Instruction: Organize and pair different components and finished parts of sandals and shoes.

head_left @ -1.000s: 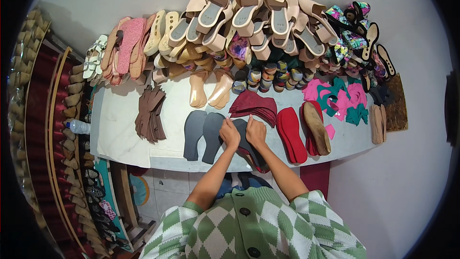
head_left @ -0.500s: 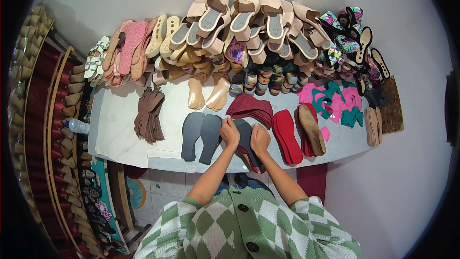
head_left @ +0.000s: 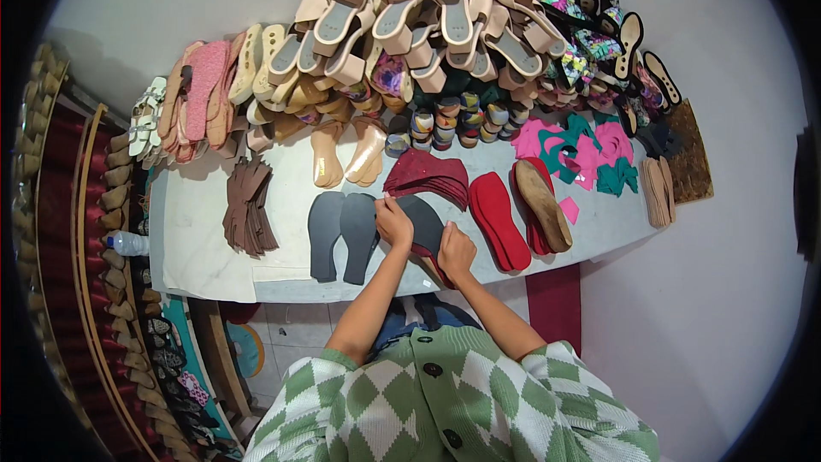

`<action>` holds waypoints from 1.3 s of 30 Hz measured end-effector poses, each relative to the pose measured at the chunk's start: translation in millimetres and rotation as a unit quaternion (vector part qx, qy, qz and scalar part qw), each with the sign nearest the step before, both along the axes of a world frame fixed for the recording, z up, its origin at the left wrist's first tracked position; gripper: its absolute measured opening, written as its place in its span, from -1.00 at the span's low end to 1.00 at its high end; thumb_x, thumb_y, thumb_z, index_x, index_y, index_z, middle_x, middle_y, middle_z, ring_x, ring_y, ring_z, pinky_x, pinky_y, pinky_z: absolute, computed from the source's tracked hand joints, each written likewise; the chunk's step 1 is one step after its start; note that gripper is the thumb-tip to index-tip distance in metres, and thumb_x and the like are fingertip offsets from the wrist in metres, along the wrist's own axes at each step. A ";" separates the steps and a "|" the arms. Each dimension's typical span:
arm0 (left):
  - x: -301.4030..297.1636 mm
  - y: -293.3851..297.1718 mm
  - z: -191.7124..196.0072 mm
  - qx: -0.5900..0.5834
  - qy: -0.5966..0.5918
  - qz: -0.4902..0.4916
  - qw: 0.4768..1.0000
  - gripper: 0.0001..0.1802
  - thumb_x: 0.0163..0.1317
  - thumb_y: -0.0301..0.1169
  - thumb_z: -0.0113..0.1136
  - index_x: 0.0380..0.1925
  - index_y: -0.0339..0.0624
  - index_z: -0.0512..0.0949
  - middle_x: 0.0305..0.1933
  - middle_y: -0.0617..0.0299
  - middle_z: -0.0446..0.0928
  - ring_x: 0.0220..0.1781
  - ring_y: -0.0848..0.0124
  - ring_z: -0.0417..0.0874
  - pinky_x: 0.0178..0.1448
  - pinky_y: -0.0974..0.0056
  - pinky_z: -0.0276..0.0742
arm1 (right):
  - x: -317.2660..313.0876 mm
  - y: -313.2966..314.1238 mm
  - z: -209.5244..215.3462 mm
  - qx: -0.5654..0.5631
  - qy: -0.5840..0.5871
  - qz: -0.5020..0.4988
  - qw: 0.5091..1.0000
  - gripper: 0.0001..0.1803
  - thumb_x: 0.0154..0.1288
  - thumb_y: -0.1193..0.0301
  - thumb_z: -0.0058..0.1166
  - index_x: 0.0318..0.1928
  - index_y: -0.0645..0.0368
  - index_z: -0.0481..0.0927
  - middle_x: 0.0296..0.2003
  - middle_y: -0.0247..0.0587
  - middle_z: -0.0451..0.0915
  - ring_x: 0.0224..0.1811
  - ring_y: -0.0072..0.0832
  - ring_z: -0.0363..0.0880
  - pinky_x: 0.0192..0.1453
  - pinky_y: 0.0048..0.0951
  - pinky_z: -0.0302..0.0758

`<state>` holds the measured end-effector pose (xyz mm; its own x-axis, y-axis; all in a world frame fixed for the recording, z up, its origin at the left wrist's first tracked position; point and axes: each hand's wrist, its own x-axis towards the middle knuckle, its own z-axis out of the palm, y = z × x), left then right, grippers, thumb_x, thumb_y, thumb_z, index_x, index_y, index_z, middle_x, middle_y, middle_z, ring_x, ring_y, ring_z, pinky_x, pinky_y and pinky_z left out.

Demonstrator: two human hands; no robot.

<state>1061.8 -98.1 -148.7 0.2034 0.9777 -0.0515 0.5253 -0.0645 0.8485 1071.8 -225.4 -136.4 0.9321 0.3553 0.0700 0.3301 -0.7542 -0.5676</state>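
Pinching a dark grey sole (head_left: 423,221) near the table's (head_left: 590,235) front edge, the left hand (head_left: 394,222) faces the right hand (head_left: 457,250), whose curled grip is unclear; work looks unfinished, two grey soles (head_left: 325,235) alongside

left hand (head_left: 394,222) and right hand (head_left: 457,250) gripped a grey sole (head_left: 422,222), maroon pieces (head_left: 428,178) fanned just beyond, tons of sandals (head_left: 398,4) piled behind
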 end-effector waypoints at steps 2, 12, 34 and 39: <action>-0.2 1.3 -2.7 0.014 -0.011 0.007 1.000 -0.59 0.33 -0.14 -0.20 -0.43 -0.24 0.46 -0.45 -0.08 0.54 -0.34 -0.07 0.54 -0.25 -0.01 0.35 | 2.1 1.5 -1.9 -0.030 0.012 0.013 0.999 -0.60 0.38 0.26 -0.39 -0.41 0.23 0.49 -0.55 0.08 0.55 -0.51 0.02 0.52 -0.39 -0.04 0.38; 2.0 -1.6 -2.0 0.007 -0.010 0.003 1.000 -0.60 0.32 -0.12 -0.17 -0.42 -0.25 0.45 -0.46 -0.07 0.54 -0.34 -0.07 0.53 -0.25 -0.01 0.34 | 6.5 0.0 -5.7 -0.052 0.023 0.019 0.998 -0.59 0.37 0.27 -0.42 -0.40 0.23 0.48 -0.57 0.13 0.53 -0.48 0.03 0.52 -0.29 -0.06 0.34; -13.3 26.7 24.5 0.056 0.179 -0.173 0.967 -0.62 0.25 -0.13 -0.21 -0.35 -0.18 0.50 -0.35 -0.11 0.56 -0.26 -0.10 0.55 -0.19 -0.05 0.40 | -0.6 -6.4 8.3 0.022 0.148 0.011 0.989 -0.42 0.39 0.15 -0.47 -0.42 0.31 0.56 -0.42 0.24 0.54 -0.32 0.11 0.52 -0.14 -0.02 0.39; 2.7 45.7 36.2 0.096 0.227 -0.299 0.922 -0.56 0.24 -0.12 -0.20 -0.45 -0.21 0.57 -0.38 -0.17 0.55 -0.28 -0.10 0.57 -0.18 -0.04 0.44 | -8.1 -4.4 3.4 -0.013 0.088 0.010 0.996 -0.46 0.36 0.19 -0.41 -0.49 0.28 0.57 -0.49 0.14 0.57 -0.42 0.02 0.55 -0.20 -0.04 0.41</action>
